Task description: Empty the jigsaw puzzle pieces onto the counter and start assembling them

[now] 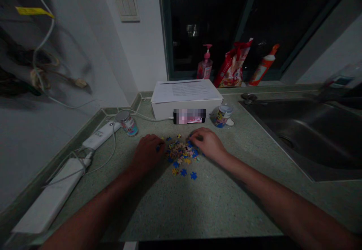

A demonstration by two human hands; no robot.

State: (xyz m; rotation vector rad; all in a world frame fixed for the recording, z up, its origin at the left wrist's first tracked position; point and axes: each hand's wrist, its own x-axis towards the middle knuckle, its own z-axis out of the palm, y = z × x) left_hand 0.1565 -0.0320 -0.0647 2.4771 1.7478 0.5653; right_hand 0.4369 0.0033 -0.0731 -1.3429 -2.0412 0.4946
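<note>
A heap of small jigsaw puzzle pieces [181, 151], blue, yellow and tan, lies on the green speckled counter between my hands. At its left edge my left hand [148, 150] is closed, with a blue puzzle piece [158, 149] showing at its fingers. My right hand [208, 142] curls in from the right, thumb and fingers pinched at the heap's edge, where a bit of blue shows at the fingertips. Nearer to me lie a few loose pieces, among them a blue piece [193, 175] and a yellow piece [175, 172].
Behind the heap a phone [189, 116] leans against a white box [162, 108]. Printed cans stand at left [128, 125] and right [222, 116], a white lid [230, 122] beside the right one. Power strips [53, 193] with cables line the left; a steel sink [311, 129] is at right.
</note>
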